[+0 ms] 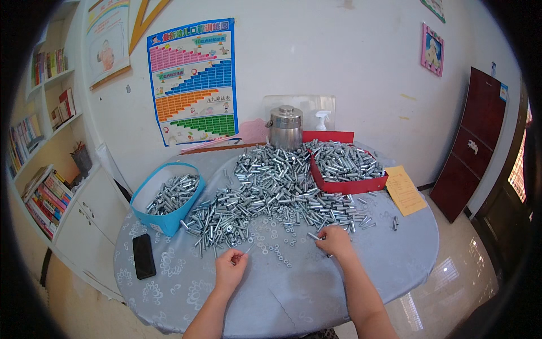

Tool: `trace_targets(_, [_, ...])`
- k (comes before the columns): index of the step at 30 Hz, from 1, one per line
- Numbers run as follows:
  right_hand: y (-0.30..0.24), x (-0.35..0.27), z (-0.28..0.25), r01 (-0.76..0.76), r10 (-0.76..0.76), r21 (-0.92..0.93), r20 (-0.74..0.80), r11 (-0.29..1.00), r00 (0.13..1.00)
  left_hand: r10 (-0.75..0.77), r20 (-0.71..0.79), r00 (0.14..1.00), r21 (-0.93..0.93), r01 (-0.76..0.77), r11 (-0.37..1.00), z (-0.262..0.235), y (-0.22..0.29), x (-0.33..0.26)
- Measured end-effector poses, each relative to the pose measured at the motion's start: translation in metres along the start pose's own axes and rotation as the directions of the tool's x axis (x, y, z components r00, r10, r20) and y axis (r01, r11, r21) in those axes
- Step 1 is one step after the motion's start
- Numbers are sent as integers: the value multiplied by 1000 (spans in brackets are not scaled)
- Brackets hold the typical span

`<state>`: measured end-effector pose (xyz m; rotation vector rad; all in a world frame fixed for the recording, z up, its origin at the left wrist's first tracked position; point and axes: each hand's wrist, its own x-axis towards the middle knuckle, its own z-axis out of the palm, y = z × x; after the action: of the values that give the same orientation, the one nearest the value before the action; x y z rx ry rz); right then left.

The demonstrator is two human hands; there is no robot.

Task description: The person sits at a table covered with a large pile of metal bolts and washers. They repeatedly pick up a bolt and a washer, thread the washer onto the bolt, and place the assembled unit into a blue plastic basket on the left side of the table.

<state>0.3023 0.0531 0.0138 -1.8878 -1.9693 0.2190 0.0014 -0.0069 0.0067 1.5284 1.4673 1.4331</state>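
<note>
Right hand (pixel 335 242): grip pinching bolt (pixel 313 236). Left hand (pixel 230 271): grip pinching slim metal piece (pixel 250 247). Washers (pixel 280 257) between hands on surface (pixel 254 308); bolt heap (pixel 271 183) beyond.

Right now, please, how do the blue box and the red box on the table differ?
The blue box stands left of the loose metal pile; the red box stands at its right, farther back.
The blue box has rounded corners, while the red box looks more angular.
The blue box shows bare inner wall above its contents; the red box is heaped fuller.
Both hold silvery metal parts.
</note>
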Motion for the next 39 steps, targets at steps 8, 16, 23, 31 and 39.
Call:
trace_targets(8, [1,20,16,-42,208,844,-83,535,975,22,-68,997,-12,-23,1000,0,-8,4])
trace_targets(16, [34,129,-11,-56,381,942,-79,330,921,-1,-79,997,-8,0,1000,-1,-14,6])
trace_targets(23, [42,189,-47,58,301,861,-239,506,923,-1,-102,995,5,1,1000,-4,-12,9])
trace_targets(31, [38,84,-33,43,-41,704,-20,709,999,36,-91,995,11,-35,999,0,-13,6])
trace_targets(39, [27,9,-52,-129,110,98,178,987,978,25,-51,998,33,-23,999,0,-17,6])
